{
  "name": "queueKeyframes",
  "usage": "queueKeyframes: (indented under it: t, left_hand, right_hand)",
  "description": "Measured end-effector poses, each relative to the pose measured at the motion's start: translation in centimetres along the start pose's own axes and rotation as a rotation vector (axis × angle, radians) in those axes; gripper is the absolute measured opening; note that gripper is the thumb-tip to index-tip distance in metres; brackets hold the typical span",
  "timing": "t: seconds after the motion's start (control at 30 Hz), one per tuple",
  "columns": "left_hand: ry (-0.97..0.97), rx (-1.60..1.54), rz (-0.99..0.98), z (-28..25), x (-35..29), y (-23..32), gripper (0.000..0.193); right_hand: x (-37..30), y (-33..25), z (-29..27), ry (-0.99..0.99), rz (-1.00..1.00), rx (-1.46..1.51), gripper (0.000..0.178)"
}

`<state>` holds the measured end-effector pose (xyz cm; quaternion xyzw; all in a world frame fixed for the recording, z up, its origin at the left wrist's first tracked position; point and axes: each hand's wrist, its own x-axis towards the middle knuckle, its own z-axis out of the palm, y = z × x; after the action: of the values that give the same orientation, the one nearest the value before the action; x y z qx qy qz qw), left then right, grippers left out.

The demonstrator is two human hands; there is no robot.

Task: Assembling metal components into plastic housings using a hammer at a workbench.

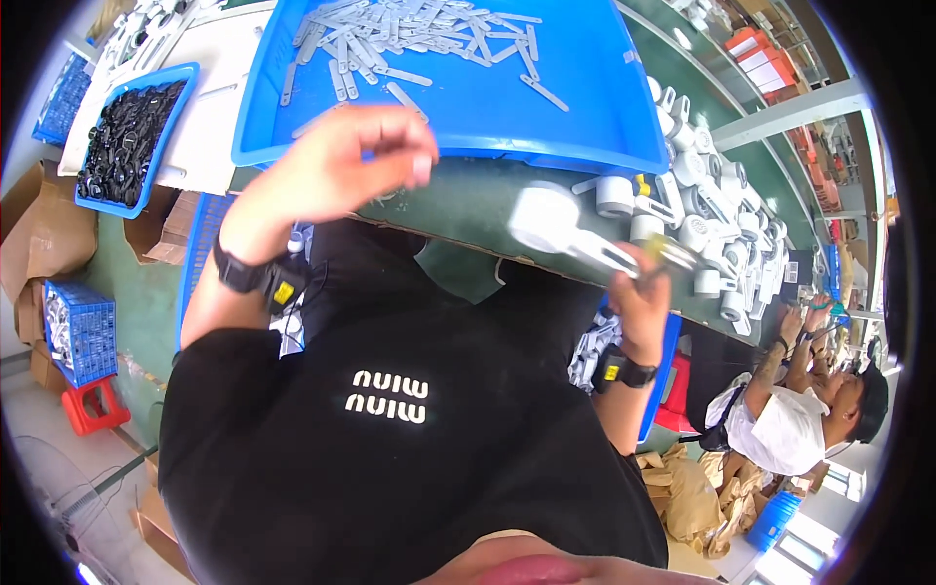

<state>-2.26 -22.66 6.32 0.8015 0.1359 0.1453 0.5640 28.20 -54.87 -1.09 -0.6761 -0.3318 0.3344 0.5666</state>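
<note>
My left hand (356,161) is over the near edge of a large blue tray (546,146). Its thumb and fingers are apart, and I see nothing between them. Flat grey slotted strips (390,34) lie scattered in that tray. Over the table edge, my right hand (643,307) grips a white plastic part (556,224) by its slotted handle, the round head pointing left. A yellowish item (671,253), smeared by motion, shows at the right fingertips; its kind and whether I hold it are unclear. Similar white round-headed parts (697,161) are heaped right of the tray.
A small blue tray (136,207) of black parts stands at the left. Below it are a blue crate (93,341) and a red stool (96,405). At the right, a person in a white shirt (780,424) works along the green table. Brown paper (692,497) lies behind that person.
</note>
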Motion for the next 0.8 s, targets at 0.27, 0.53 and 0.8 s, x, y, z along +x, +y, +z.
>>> queueKeyframes:
  t: [0.27, 0.53, 0.8]
  left_hand:
    - [0.171, -0.133, 0.086, -1.7, 7.1, -0.4, 0.025]
    - [0.343, -0.152, 0.168, -5.3, 7.9, -2.1, 0.026]
    - [0.259, 0.126, -0.124, -6.1, 13.6, -1.2, 0.018]
  right_hand:
    - [5.2, 1.4, 6.5, -0.237, -0.026, -0.255, 0.032]
    - [5.4, 1.1, 5.7, -0.197, 0.056, -0.149, 0.037]
    - [5.6, 3.2, 4.7, -0.092, 0.03, 0.146, 0.037]
